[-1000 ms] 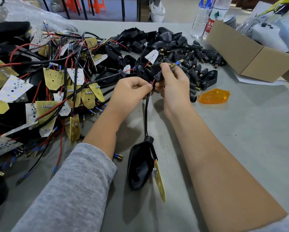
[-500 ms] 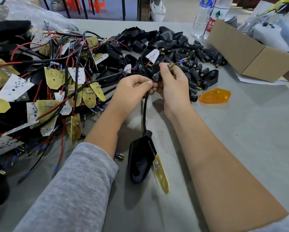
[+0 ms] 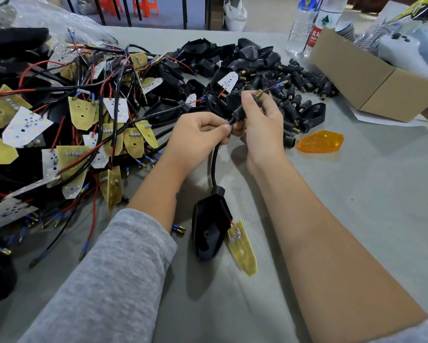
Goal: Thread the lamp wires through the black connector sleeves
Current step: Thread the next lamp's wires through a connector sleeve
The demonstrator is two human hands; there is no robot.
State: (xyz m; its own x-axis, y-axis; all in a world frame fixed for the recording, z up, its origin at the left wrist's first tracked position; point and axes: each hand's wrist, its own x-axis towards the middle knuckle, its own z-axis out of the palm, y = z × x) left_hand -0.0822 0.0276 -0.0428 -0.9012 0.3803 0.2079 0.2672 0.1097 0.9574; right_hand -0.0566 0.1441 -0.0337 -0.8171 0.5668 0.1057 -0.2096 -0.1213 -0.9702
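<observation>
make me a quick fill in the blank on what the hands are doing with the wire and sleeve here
1. The right hand grips a black connector sleeve with a ____ threaded tip.
2. The left hand pinches the black ____ just below that sleeve.
3. The black lamp housing lies on the table with a ____ circuit board beside it.
4. An ____ lens lies on the table right of the hands.

Missing words: brass; cable; yellow; orange

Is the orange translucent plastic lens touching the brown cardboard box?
Apart. The head view shows the orange translucent plastic lens lying alone, a strip of grey table between it and the brown cardboard box.
</observation>
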